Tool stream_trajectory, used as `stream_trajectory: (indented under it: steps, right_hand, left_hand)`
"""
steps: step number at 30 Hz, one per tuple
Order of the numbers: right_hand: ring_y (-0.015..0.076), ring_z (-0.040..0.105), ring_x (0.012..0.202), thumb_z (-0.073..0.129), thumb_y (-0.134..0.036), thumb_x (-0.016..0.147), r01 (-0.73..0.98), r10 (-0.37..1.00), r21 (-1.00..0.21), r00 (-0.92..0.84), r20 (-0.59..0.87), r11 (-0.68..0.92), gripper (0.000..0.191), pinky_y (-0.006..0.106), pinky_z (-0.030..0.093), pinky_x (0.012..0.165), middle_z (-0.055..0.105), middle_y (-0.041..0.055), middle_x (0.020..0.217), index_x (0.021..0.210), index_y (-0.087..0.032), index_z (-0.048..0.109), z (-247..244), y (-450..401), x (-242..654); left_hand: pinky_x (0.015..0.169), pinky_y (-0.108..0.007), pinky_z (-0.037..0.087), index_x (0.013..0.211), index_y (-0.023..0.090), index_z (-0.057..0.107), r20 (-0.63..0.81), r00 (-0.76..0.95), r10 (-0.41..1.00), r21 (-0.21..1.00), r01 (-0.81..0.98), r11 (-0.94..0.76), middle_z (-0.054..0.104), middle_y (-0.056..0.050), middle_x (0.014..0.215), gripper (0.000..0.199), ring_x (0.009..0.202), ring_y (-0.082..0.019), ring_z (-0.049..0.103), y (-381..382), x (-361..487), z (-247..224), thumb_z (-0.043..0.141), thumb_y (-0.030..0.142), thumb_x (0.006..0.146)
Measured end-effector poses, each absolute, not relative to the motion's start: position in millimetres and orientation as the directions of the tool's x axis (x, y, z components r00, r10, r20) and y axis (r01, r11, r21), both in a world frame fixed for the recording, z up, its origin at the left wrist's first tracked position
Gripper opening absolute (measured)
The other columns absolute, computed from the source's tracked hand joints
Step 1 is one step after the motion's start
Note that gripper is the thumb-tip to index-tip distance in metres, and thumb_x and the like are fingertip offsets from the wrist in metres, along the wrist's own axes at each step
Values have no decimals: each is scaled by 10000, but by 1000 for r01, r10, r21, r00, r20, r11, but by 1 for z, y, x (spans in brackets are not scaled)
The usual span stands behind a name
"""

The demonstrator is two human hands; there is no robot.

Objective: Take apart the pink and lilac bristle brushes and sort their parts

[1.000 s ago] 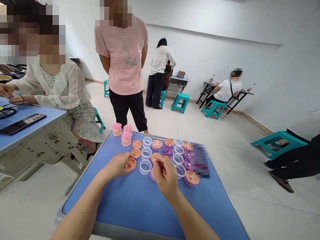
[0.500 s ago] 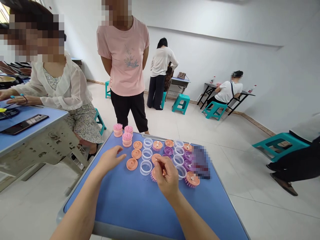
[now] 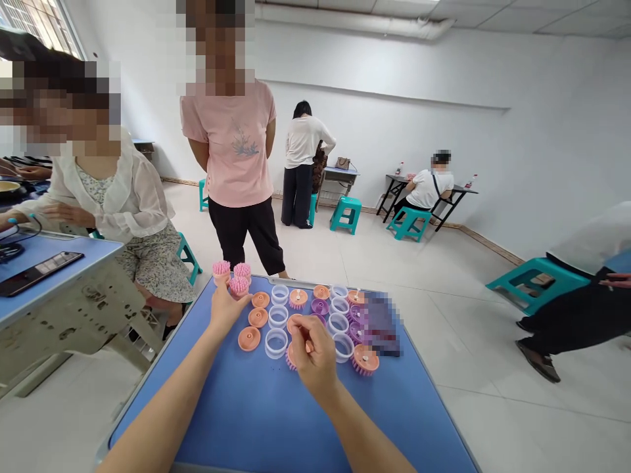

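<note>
Our right hand (image 3: 315,355) pinches a small peach piece, hard to make out, among the clear rings (image 3: 276,343) and peach discs (image 3: 249,338) on the blue counter (image 3: 207,407). Our left hand (image 3: 225,310), fingers spread, sits just beside the pink bristled brushes (image 3: 239,285) at the counter's far corner.

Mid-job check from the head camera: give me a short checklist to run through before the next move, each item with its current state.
Left hand at the pink bristled brush heads, touching the nearest: ok.
Left hand's grip on that head: cannot tell.
Right hand pinching something small: cannot tell what.
Clear plastic rings sitting separately in rows, not stacked: ok.
Orange discs lying flat, apart from both hands: ok.
Blurred patch at the far end of the rows: cannot tell what it covers.
</note>
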State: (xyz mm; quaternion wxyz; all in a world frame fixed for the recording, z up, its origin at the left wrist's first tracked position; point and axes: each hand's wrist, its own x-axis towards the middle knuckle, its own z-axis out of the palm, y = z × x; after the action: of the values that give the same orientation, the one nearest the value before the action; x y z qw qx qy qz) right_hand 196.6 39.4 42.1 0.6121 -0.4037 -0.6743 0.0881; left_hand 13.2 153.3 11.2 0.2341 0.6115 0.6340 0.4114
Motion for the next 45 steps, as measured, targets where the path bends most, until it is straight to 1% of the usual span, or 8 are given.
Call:
stream_trajectory:
  steps: [8, 13, 17, 25, 30, 36, 41, 45]
  right_hand:
    - [112, 530, 632, 425, -104, 827, 406, 667, -635, 79, 741, 657, 171, 221, 442, 511, 573, 37, 763, 921, -187, 541, 39, 42, 197]
    - [109, 531, 634, 433, -143, 817, 311, 750, -722, 42, 660, 618, 173, 233, 456, 550, 584, 35, 783, 954, -190, 528, 37, 43, 194]
    - [92, 510, 607, 484, -231, 799, 201, 850, -832, -12, 526, 518, 208, 225, 445, 541, 580, 35, 852, 1001, -192, 516, 37, 42, 194]
    - [119, 527, 719, 653, -365, 684, 58, 946, -971, -247, 210, 230, 522, 211, 416, 520, 512, 63, 1051, 1140, -223, 441, 43, 39, 197]
    - [164, 536, 856, 637, -361, 704, 170, 960, -964, -227, 164, 204, 523, 271, 454, 669, 526, 48, 1027, 1161, -224, 423, 46, 39, 200]
    - [144, 544, 736, 606, -334, 710, 247, 988, -963, -130, 78, 108, 343, 284, 467, 646, 554, 14, 902, 1015, -212, 506, 52, 39, 200]
    - [103, 528, 587, 579, -380, 743, 120, 982, -993, -188, -22, 1, 431, 261, 475, 544, 537, -6, 832, 1123, -237, 434, 46, 42, 204]
    - [97, 537, 593, 569, -400, 759, 95, 974, -995, -228, 3, 25, 335, 245, 473, 545, 520, -14, 798, 1028, -219, 485, 45, 43, 205]
  left_hand:
    - [849, -406, 449, 1159, 167, 379, 256, -361, 897, 901, 425, -86, 533, -112, 1092, 621, 1010, -284, 551, 147, 4, 21, 657, 332, 629]
    - [727, -339, 518, 1153, 220, 320, 313, -148, 938, 946, 141, -293, 583, -49, 964, 711, 861, -207, 622, 103, 17, 50, 715, 361, 578]
    - [671, -325, 512, 1053, 231, 332, 270, -7, 963, 963, 14, -270, 602, -28, 881, 633, 781, -197, 627, 71, 29, 51, 721, 378, 576]
    - [706, -285, 496, 972, 181, 433, 318, 280, 906, 918, 147, -368, 564, -64, 954, 391, 830, -181, 582, 62, 37, 30, 649, 281, 662]
    - [826, -342, 467, 1051, 198, 472, 463, 396, 793, 764, 276, -583, 564, -75, 1028, 367, 953, -204, 551, 64, 34, 25, 601, 183, 707]
    - [906, -379, 438, 1168, 224, 427, 537, 454, 711, 641, 328, -694, 539, -99, 1149, 507, 1088, -231, 499, 65, 34, 22, 649, 231, 712]
    - [825, -339, 486, 1103, 209, 459, 511, 432, 743, 625, 408, -666, 600, -77, 1049, 373, 959, -200, 579, 64, 32, 23, 578, 236, 750]
    - [678, -273, 516, 1064, 200, 470, 440, 440, 783, 639, 459, -617, 624, -64, 980, 323, 825, -174, 613, 62, 32, 27, 539, 259, 754]
